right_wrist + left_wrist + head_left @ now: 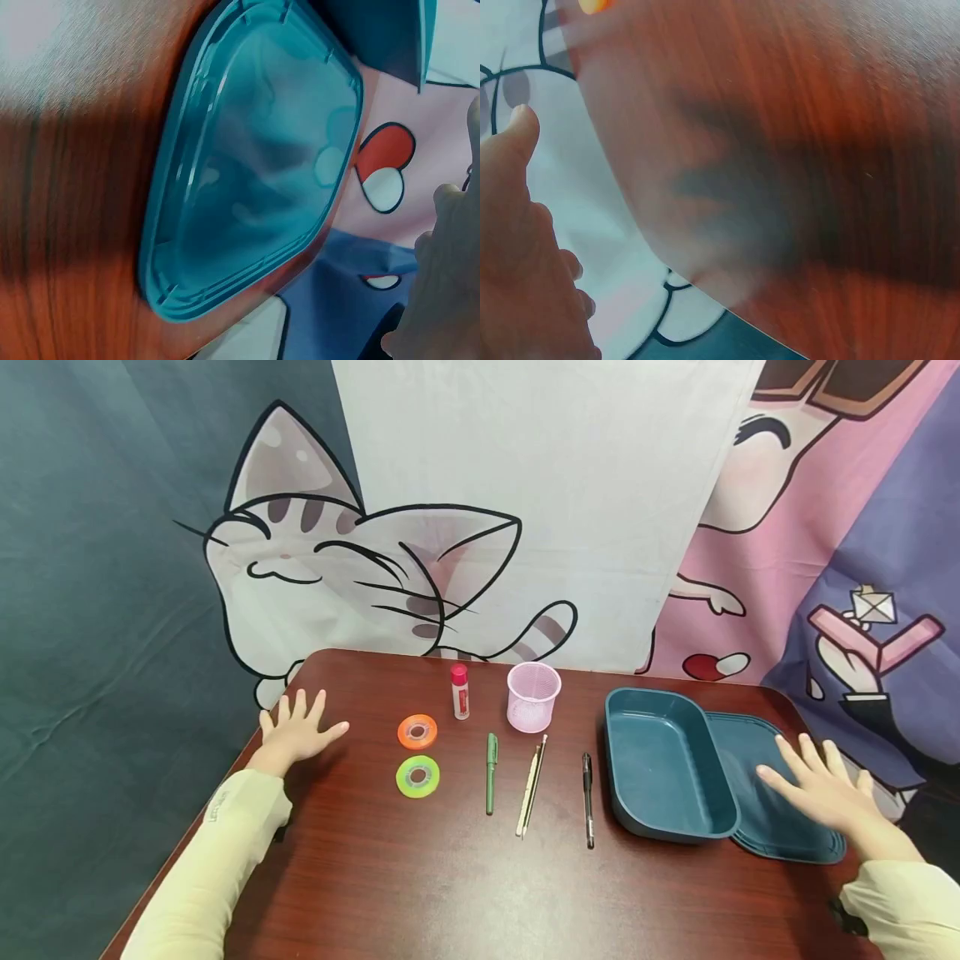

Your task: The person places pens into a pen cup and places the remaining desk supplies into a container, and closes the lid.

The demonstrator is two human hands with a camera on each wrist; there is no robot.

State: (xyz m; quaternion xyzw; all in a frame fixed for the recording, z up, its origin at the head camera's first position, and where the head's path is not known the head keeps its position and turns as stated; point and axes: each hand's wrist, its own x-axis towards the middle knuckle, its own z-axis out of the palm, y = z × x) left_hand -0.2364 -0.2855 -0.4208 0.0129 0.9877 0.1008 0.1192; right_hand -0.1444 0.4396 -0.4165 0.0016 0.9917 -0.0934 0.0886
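My left hand point(294, 737) is spread above the table's left edge, holding nothing; the orange tape roll point(417, 732) and the lime-green tape roll point(417, 776) are the things nearest to it. Over the blue lid point(262, 165) at the right hovers my right hand point(825, 793), fingers spread and nothing in them. Against that lid leans or rests the blue box point(667, 768), with its open side up. Between the hands lie a green pen point(491, 774), two thin pencil-like sticks point(531, 789) side by side, and a black pen point(588, 802).
A glue stick point(461, 693) with a red cap stands upright near the back edge. Beside it is a pink mesh cup point(533, 697). The brown table point(450, 893) has rounded back corners, with a cartoon-printed cloth point(600, 485) hanging behind it.
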